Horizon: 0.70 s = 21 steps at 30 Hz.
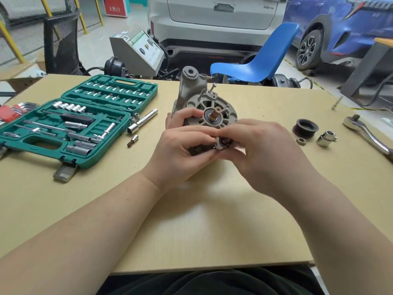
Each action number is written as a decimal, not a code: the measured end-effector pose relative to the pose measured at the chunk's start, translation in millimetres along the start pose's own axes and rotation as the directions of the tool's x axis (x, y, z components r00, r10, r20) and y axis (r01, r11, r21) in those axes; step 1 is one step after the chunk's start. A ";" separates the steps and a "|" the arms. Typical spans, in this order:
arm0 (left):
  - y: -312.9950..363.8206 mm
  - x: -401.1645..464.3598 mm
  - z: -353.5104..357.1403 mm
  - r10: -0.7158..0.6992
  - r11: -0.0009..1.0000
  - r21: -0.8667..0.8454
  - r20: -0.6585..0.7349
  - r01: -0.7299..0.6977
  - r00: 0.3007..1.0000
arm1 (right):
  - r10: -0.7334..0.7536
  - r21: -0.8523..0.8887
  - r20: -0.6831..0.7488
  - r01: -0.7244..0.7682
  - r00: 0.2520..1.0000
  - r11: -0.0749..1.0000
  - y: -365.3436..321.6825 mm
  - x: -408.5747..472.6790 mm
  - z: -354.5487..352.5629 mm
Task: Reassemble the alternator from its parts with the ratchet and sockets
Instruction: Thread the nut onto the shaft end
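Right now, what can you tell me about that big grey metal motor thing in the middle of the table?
The alternator is a dull grey cast-metal housing standing on the tan table, its round vented face turned toward the camera. A shaft with a coppery tip sticks out of a dark bearing ring in the centre. A thick mounting lug with a hole rises at the top, and two long bolts poke out near its upper edge. The left hand grips its lower left side; the right hand hides its bottom.

Small silver and black part (222,143) mostly hidden between fingertips; chrome ratchet handle (370,136) cut off at right edge.
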State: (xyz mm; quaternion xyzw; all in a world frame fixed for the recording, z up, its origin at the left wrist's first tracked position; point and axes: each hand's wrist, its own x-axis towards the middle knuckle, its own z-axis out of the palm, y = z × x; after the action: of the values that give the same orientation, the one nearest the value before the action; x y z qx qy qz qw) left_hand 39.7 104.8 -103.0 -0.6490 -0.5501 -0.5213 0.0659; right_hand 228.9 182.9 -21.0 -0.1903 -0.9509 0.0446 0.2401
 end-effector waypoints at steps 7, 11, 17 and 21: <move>1.2 -0.3 0.6 -0.005 1.000 -0.007 -0.003 0.005 1.000 | 0.059 -0.031 0.003 -0.059 0.998 0.998 1.6 1.6 -2.3; 0.5 -0.1 0.4 -0.020 1.000 -0.019 -0.002 0.020 1.000 | 0.047 -0.002 -0.020 -0.047 0.999 0.999 -3.3 -2.7 3.0; 0.8 -0.1 1.6 0.021 1.000 0.009 0.005 -0.021 1.000 | -0.046 -0.043 0.055 0.048 0.997 0.998 -1.7 6.0 -9.0; -0.4 -1.1 2.8 -0.015 1.000 0.008 -0.021 0.015 1.000 | 0.075 -0.126 -0.016 -0.077 0.997 0.989 -6.2 2.2 -1.8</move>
State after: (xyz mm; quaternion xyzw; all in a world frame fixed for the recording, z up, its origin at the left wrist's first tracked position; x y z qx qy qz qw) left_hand 41.2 106.0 -105.3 -0.6391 -0.5563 -0.5263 0.0704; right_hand 225.8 178.0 -17.3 -0.2415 -0.9425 -0.0076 0.2309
